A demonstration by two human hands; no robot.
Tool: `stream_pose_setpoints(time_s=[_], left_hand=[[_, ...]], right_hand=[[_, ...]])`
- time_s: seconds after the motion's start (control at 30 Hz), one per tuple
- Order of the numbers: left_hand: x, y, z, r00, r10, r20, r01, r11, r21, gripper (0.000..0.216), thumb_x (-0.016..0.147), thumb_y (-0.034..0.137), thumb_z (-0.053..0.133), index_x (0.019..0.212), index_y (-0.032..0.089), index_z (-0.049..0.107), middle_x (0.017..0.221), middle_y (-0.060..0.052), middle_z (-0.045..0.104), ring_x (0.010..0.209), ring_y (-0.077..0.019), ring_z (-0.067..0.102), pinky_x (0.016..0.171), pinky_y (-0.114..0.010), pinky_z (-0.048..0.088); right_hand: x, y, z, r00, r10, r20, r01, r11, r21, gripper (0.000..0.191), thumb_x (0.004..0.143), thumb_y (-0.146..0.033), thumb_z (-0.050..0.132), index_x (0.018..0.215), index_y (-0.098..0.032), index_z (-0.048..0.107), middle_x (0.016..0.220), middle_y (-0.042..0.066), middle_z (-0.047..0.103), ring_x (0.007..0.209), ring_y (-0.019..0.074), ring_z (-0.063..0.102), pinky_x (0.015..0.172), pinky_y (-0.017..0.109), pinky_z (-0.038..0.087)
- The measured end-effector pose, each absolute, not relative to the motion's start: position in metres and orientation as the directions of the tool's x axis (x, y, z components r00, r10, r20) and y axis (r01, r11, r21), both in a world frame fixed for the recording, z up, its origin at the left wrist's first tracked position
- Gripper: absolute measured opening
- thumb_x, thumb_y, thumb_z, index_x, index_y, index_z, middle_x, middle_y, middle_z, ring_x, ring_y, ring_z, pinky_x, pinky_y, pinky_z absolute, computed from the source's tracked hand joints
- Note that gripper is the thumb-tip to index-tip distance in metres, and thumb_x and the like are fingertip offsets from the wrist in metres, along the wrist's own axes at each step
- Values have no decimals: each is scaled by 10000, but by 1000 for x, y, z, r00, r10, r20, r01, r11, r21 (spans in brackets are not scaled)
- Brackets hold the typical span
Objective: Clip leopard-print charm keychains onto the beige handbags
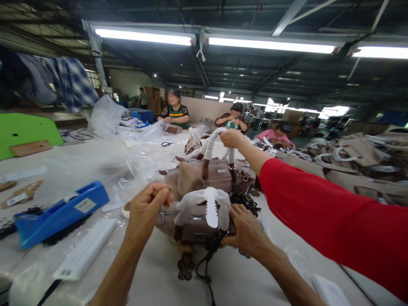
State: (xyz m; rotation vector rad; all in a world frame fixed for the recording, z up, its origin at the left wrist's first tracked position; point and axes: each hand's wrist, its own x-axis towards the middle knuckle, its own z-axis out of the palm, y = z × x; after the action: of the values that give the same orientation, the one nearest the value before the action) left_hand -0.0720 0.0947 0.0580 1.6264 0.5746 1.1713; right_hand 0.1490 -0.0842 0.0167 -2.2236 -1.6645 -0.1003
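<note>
A beige-brown handbag (194,216) stands before me, with its handles (190,203) wrapped in white material. A white toothed plastic strip (211,208) hangs over the handles. At the bag's left end, my left hand (148,208) is closed with its fingers curled; what they hold, if anything, is hidden. My right hand (247,231) grips the right end of the bag, beside the handle base. A dark braided cord (208,255) and a bear-shaped charm (185,267) dangle from the front. Just behind stands a second handbag (193,176).
A co-worker's red-sleeved arm (306,208) reaches in from the right, its hand (231,138) on the second bag's wrapped handle. On the left lie a blue tape dispenser (63,212), a white power strip (86,248) and clear plastic bags (140,163). More bags (357,157) are piled at right.
</note>
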Motion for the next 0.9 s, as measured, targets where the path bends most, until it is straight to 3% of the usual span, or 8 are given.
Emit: stream_pose_setpoints(time_s=[0.07, 0.17, 0.27, 0.37, 0.5, 0.6, 0.73, 0.9], left_hand=[[-49, 119, 78, 309, 777, 548, -4, -575, 818, 273, 811, 402, 614, 976, 185, 631, 964, -52, 686, 865, -195, 641, 787, -333, 515], [-4, 148, 105, 432, 575, 695, 139, -804, 578, 630, 704, 391, 707, 1261, 178, 502, 1310, -125, 551, 1213, -289, 511, 1012, -453, 416], [27, 159, 141, 451, 508, 734, 308, -860, 407, 722, 710, 450, 715, 1310, 150, 447, 1266, -154, 564, 1212, -318, 499, 1015, -465, 403], [44, 157, 175, 388, 501, 773, 478, -827, 296, 628, 803, 526, 612, 1285, 153, 458, 1184, -154, 591, 1162, -334, 514, 990, -478, 396], [78, 163, 172, 685, 385, 619, 439, -895, 71, 979, 673, 570, 722, 1424, 113, 292, 1442, -205, 398, 1338, -377, 329, 1095, -487, 262], [108, 178, 138, 794, 458, 399, 484, -874, 42, 1044, 579, 440, 817, 1436, 158, 291, 1504, -199, 336, 1380, -384, 269, 1113, -531, 210], [125, 207, 110, 629, 606, 488, 611, -773, 171, 877, 752, 314, 658, 1471, 138, 187, 1562, -216, 186, 1401, -366, 249, 1077, -506, 293], [124, 245, 116, 617, 738, 274, 677, -675, 294, 716, 759, 320, 604, 1390, 134, 319, 1289, -234, 565, 1159, -367, 563, 907, -469, 448]], right_hand=[[148, -81, 21, 297, 919, 259, 934, -223, -281, 634, 512, -372, 861, 1076, -221, 616, 1112, 59, 613, 1031, 279, 524, 905, 388, 397], [144, -77, 28, 292, 924, 247, 922, -203, -330, 753, 478, -397, 874, 1160, -242, 596, 1150, 48, 611, 1069, 280, 518, 995, 419, 344], [138, -74, 31, 299, 909, 289, 913, -184, -365, 715, 563, -381, 837, 1215, -253, 572, 1199, 54, 608, 1120, 287, 515, 1066, 467, 277], [133, -73, 24, 263, 894, 363, 909, -103, -404, 330, 773, -304, 680, 1097, -258, 633, 1112, 49, 661, 1060, 256, 573, 994, 426, 383], [133, -73, 13, 167, 836, 522, 911, 72, -406, 224, 857, -309, 567, 1059, -297, 663, 1052, 48, 707, 1014, 251, 633, 836, 389, 500], [141, -68, 19, 235, 753, 615, 898, 74, -434, 204, 854, -385, 582, 1039, -390, 666, 1084, 15, 706, 999, 249, 647, 803, 431, 514], [159, -57, 40, 400, 670, 625, 842, 2, -540, 321, 900, -466, 550, 1142, -267, 623, 1195, 58, 642, 1031, 210, 611, 903, 456, 487], [173, -67, 48, 521, 612, 595, 773, -43, -633, 196, 783, -502, 614, 948, -450, 705, 947, -30, 734, 911, 240, 660, 721, 413, 553]])
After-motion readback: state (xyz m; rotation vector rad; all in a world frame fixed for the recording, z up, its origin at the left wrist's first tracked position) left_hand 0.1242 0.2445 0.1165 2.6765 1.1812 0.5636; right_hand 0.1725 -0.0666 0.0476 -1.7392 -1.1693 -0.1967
